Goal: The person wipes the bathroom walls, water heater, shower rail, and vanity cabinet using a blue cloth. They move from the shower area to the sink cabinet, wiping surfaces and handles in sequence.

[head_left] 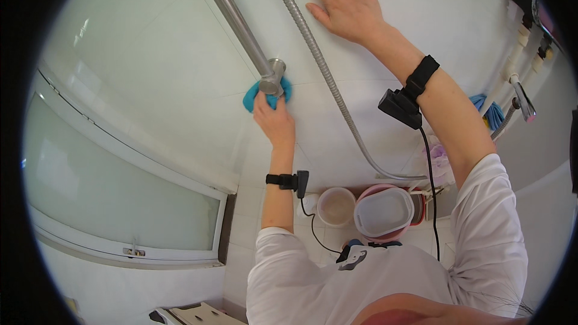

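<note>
My left hand (276,125) presses a blue cloth (251,97) against the white tiled wall, its fingers closed on the cloth. The cloth is tucked around the lower bracket (271,84) of a metal shower rail (235,15), and part of it is hidden behind that bracket. Higher up and to the right, my right hand (348,5) lies flat on the tiles with its fingers spread, holding nothing. Between the two hands a ribbed metal shower hose (313,42) runs down the wall.
Below stand a pale bucket (336,206) and a white basin (384,212) stacked on a pink one. At right are pipes with a tap (522,99), a folded blue towel (490,113) and a purple bath puff (438,155). A frosted-glass window (120,174) is at left.
</note>
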Motion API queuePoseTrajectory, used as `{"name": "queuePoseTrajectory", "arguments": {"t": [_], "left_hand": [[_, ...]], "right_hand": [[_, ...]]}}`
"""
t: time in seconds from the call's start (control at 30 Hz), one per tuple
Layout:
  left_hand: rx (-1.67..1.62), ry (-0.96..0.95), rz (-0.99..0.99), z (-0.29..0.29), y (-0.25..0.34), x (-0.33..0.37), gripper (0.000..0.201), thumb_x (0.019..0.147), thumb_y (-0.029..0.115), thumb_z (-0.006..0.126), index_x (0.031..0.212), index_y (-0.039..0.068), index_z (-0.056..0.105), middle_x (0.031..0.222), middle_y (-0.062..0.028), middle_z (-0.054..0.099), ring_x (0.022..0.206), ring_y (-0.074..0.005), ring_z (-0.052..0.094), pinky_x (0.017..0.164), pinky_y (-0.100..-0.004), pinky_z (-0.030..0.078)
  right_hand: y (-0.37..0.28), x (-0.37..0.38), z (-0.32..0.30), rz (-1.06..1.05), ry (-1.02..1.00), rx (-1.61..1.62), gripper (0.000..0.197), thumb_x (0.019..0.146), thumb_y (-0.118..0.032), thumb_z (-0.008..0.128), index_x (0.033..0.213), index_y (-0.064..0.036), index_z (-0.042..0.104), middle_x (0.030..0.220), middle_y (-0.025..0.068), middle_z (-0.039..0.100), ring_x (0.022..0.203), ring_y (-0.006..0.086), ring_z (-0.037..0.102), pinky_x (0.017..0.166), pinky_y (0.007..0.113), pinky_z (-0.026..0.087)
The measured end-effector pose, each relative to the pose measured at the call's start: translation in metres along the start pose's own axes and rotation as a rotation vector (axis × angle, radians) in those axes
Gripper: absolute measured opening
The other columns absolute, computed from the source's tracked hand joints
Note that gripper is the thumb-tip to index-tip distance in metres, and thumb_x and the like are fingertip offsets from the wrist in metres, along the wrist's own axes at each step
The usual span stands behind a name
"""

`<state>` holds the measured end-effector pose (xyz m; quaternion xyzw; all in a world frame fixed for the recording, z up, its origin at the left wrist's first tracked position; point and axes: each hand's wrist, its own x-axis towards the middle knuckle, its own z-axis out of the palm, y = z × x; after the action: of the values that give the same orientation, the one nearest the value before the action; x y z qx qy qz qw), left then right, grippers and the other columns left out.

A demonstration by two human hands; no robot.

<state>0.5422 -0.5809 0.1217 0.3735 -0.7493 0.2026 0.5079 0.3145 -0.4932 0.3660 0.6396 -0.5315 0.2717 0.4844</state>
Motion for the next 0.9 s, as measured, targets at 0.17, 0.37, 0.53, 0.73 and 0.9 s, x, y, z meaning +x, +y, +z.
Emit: {"name": "queuePoseTrajectory", "arguments": {"t": [0.17,0.37,0.53,0.73,0.9], "left_hand": [[-0.019,0.100,-0.069,-0.019,-0.046,0.033,0.051,0.084,-0.009,0.060,0.131,0.010,0.066,0.148,-0.0237,0.044,0.131,-0.0441,0.044,0.105,-0.0558,0.038],[0.030,0.265,0.354,-0.044,-0.061,0.166,0.044,0.083,-0.005,0.065,0.122,0.016,0.073,0.151,-0.0172,0.044,0.136,-0.0388,0.041,0.108,-0.0531,0.035],[-0.056,0.343,0.623,-0.056,-0.041,0.242,0.038,0.087,0.003,0.070,0.117,0.025,0.076,0.149,-0.0088,0.049,0.138,-0.0312,0.040,0.110,-0.0527,0.030],[-0.104,0.368,0.633,-0.047,-0.047,0.245,0.033,0.087,0.008,0.073,0.112,0.029,0.078,0.145,-0.0068,0.052,0.137,-0.0293,0.043,0.111,-0.0533,0.029],[-0.202,0.343,0.720,-0.039,-0.060,0.202,0.013,0.080,0.011,0.075,0.086,0.022,0.077,0.144,-0.0054,0.057,0.135,-0.0288,0.046,0.112,-0.0532,0.030]], "right_hand": [[0.001,-0.001,0.000,0.018,0.032,-0.026,0.073,0.093,-0.037,0.061,0.157,-0.0106,0.039,0.169,0.0164,0.021,0.159,0.0306,0.010,0.124,0.065,0.002],[-0.003,0.000,-0.001,0.032,0.026,-0.059,0.073,0.091,-0.038,0.062,0.156,-0.0112,0.041,0.169,0.0174,0.021,0.159,0.0314,0.012,0.123,0.066,0.003],[-0.002,0.000,-0.002,0.038,0.015,-0.102,0.073,0.091,-0.039,0.060,0.156,-0.0119,0.040,0.169,0.0174,0.021,0.159,0.0316,0.011,0.123,0.066,0.002],[-0.003,0.000,0.000,0.064,-0.011,-0.120,0.075,0.090,-0.039,0.061,0.157,-0.0123,0.039,0.169,0.0174,0.020,0.159,0.0320,0.011,0.124,0.066,0.001],[-0.003,-0.001,-0.002,0.072,-0.022,-0.124,0.076,0.089,-0.039,0.061,0.157,-0.0125,0.039,0.169,0.0169,0.021,0.159,0.0316,0.011,0.124,0.066,0.000]]}}
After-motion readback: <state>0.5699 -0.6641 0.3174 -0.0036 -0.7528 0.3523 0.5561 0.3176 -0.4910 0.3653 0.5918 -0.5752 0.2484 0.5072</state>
